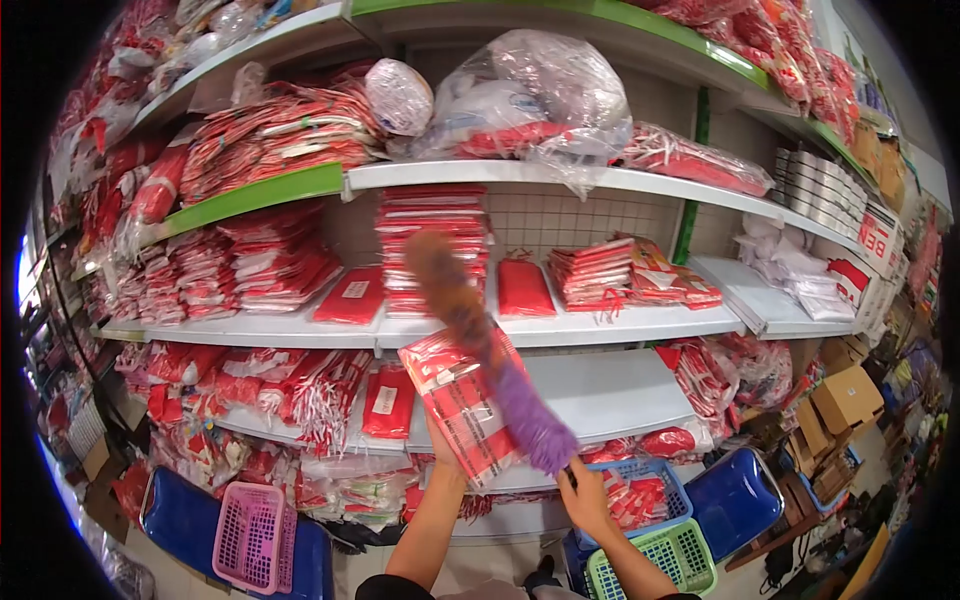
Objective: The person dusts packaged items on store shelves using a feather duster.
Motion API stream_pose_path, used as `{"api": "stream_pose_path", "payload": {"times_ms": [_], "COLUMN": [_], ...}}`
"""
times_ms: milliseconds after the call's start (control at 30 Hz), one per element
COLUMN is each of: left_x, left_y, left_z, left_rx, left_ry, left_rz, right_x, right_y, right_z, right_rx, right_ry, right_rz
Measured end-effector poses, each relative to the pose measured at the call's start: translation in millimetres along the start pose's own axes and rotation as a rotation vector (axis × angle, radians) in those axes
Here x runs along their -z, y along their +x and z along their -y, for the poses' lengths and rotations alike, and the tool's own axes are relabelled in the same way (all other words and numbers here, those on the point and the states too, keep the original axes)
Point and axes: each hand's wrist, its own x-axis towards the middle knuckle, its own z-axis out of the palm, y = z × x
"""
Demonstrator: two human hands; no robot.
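Note:
My left hand (446, 452) grips a flat red-and-white packet in clear plastic (450, 400), held up before the shelves. My right hand (586, 498) is closed around the handle end of a fluffy duster (532, 422), purple near the hand and brown-orange toward its tip. The duster slants up to the left and crosses in front of the packet, hiding part of it. Its upper end looks blurred. Behind it a tall stack of red packets (430, 215) stands on the middle shelf (640, 328), with a single red packet (524, 288) to its right.
A lower shelf (610, 395) holds red goods at both sides. Below right are a blue basket (683, 492) with red packets, a green basket (708, 562) and a blue plastic item (738, 500). A pink basket (288, 545) sits lower left. Cardboard boxes (848, 398) crowd the right.

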Motion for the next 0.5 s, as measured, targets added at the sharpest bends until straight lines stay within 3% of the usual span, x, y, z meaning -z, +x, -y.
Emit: {"api": "stream_pose_path", "payload": {"times_ms": [33,67,133,167,267,400,500], "left_x": [-16.6,-23.9,23.3,49.0,93.6,81.0,70.7], "left_y": [-7.4,-12.2,-2.4,4.0,18.8,11.4,8.8], "left_z": [-7.2,-13.7,-25.3,-33.7,-65.8,-92.8,-96.3], "left_rx": [-0.026,-0.053,-0.055,-0.056,-0.219,-0.334,-0.339], "left_ry": [0.037,0.076,-0.040,-0.095,-0.120,-0.082,-0.057], "left_rz": [0.020,0.038,0.231,0.330,0.302,0.225,0.198], "right_x": [-10.8,-15.9,-24.2,-31.5,-32.3,-40.7,-52.1], "right_y": [6.6,7.5,8.7,4.0,-5.4,-16.2,-38.6], "right_z": [-4.4,0.4,10.4,6.5,4.9,-5.0,-35.9], "right_rx": [0.014,0.040,0.094,0.221,0.385,-0.020,0.186], "right_ry": [0.001,0.016,0.044,0.072,-0.099,0.129,0.005], "right_rz": [-0.082,-0.025,0.092,0.163,0.231,0.164,0.188]}}
